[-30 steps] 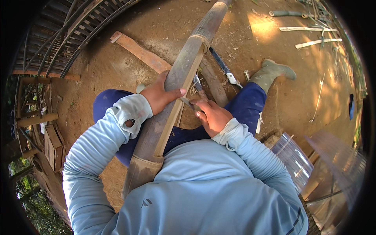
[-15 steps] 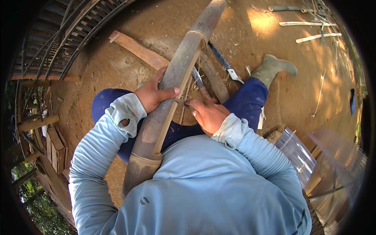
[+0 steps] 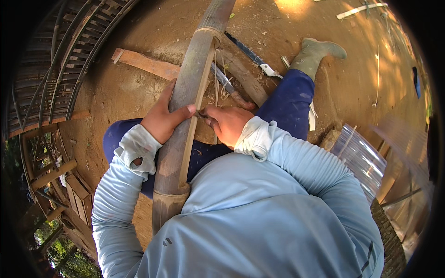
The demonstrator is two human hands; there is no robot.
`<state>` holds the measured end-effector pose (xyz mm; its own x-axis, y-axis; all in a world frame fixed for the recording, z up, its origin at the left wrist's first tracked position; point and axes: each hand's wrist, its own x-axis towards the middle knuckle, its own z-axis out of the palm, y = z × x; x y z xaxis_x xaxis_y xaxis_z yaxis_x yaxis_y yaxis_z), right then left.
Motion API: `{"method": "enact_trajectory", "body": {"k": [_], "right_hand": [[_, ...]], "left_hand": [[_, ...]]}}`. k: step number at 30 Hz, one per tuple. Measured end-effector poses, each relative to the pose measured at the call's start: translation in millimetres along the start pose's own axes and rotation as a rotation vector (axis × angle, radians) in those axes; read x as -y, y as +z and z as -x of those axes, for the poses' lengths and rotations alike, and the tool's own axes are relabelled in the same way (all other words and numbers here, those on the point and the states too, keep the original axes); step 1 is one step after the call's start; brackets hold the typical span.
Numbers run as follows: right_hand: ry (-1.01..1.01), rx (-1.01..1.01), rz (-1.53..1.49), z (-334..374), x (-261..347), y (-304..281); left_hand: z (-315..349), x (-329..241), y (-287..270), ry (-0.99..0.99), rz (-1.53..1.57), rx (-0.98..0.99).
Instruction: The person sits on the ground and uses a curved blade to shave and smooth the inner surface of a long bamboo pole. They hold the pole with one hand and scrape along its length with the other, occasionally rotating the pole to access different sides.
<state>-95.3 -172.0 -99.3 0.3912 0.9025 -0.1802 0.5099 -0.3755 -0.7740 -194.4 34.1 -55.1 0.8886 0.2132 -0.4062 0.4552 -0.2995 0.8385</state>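
A thick brown bamboo pole lies slanting across my lap, its near end against my body. Along its right side runs a long pale slot with a cut edge. My left hand grips the pole from the left, thumb across the top close to the slot. Just opposite, my right hand is closed around a small dark knife, mostly hidden in the fingers. Its short blade meets the slot's edge beside my left thumb.
Beyond the pole lie a saw with a white handle, a long-bladed knife, a wooden piece and a reddish board. A slatted bamboo structure stands at left. Clear plastic sheets are at right.
My right hand and the knife have moved left and slightly away along the slot's edge. The view has shifted, with the pole now more upright in it; my left hand keeps its grip.
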Motion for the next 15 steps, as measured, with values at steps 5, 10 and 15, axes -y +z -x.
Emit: {"method": "enact_trajectory", "body": {"k": [5,10,15], "right_hand": [[0.056,0.001,-0.053,-4,-1,-6],[0.029,0.012,0.013,-3,1,-3],[0.041,-0.051,0.018,5,3,0]], "left_hand": [[-1,-4,3,0.009,-0.025,0.003],[-3,1,-1,0.038,-0.051,-0.005],[1,-9,1,-0.021,0.025,0.018]]}}
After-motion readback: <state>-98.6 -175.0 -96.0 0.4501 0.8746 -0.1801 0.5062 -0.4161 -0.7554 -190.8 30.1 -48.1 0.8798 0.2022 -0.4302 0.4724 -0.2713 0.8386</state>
